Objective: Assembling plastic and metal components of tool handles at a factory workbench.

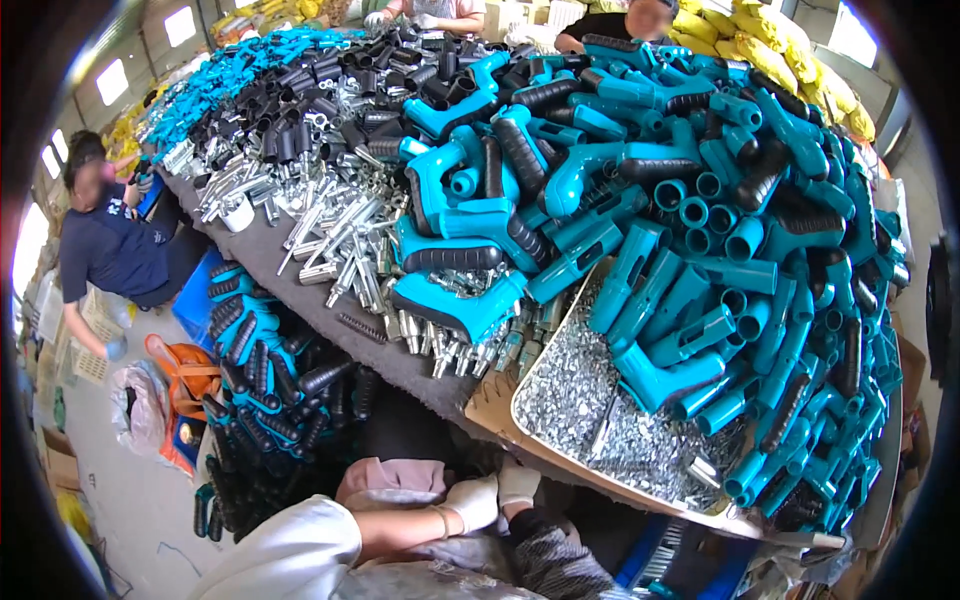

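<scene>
Because the left hand [474, 502] and right hand [518, 484], both gloved, meet close together just below the table [400, 374], their fingers are hard to make out; whether they grip anything, I cannot tell. Just beyond them, to the right, one tray [516, 412] of metal bits [590, 400] rests on the table, its far part buried under teal casings [680, 300]. Those overlap too much to count. One white cup [237, 214] stands among silver parts [345, 220]; one orange bag [185, 372] lies left, beside a floor pile [262, 375]. Three other people show: one [115, 245] at left, another [445, 10] and a third [592, 28] across the table, both cut off above.
</scene>
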{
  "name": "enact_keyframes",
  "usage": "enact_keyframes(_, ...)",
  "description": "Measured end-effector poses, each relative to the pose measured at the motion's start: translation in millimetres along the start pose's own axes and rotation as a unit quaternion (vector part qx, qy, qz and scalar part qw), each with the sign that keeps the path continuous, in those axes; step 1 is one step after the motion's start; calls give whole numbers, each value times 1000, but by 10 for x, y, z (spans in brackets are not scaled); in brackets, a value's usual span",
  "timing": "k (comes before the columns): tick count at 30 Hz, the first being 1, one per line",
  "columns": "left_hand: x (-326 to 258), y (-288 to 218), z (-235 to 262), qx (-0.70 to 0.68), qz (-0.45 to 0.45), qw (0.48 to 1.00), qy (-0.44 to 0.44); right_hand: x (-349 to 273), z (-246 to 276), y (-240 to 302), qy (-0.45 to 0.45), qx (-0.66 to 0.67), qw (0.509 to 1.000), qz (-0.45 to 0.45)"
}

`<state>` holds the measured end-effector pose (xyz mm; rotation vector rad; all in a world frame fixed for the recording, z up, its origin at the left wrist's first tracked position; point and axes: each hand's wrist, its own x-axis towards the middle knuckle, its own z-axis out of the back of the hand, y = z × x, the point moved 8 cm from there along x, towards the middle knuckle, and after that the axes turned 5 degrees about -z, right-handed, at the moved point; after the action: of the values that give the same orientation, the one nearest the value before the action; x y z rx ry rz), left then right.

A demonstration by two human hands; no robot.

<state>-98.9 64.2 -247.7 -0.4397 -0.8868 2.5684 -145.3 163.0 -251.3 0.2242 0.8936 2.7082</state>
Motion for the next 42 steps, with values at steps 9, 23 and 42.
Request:
enact_keyframes(9, 156, -184, 321, -6, 47, 998, 33, 113, 129, 281, 86, -106, 989, 56)
enact_keyframes(23, -1797, -639, 4463, -6, 89, 962, -258, -462, 1015, -786, 166, 624, 662, -380)
enact_keyframes(42, -1148, 1603, 5033, 338, 232, 872, -268, -639, 1003, -362, 197, 461, 832, -238)
